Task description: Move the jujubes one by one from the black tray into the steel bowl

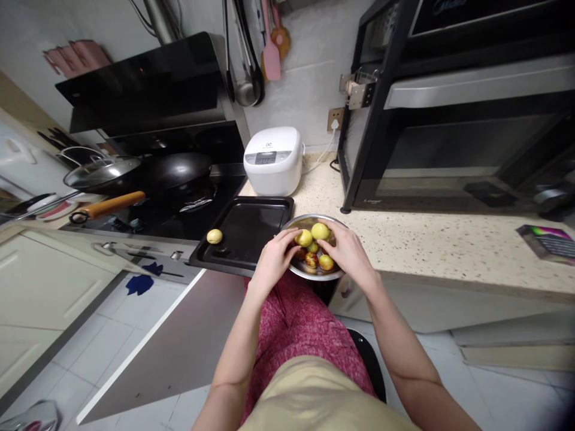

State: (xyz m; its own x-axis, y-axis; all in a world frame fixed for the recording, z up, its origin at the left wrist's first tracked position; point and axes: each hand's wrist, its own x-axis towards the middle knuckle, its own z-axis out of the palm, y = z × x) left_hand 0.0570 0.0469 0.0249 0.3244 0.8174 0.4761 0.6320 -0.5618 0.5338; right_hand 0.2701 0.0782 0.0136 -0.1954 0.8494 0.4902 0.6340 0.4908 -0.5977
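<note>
A round metal bowl (314, 277) holds several small round fruits, some yellow-green and some mottled reddish brown like this fruit (311, 260). My left hand (277, 256) reaches over the bowl's left side, closed with thumb and fingers around a yellow-green fruit (303, 238). From the right, my right hand (349, 248) grips another yellow-green fruit (320, 231) near the bowl's far rim. Left of the bowl lies a black baking tray (251, 224), with a single pale yellow fruit (214, 236) at its left edge.
Behind the tray stands a white rice cooker (273, 161). A wok (175, 170) and a glass-lidded pan (105, 173) sit on the stove to the left. A black oven (467, 143) stands at the right on the speckled countertop (417, 239). An open cabinet door (175, 347) juts out below.
</note>
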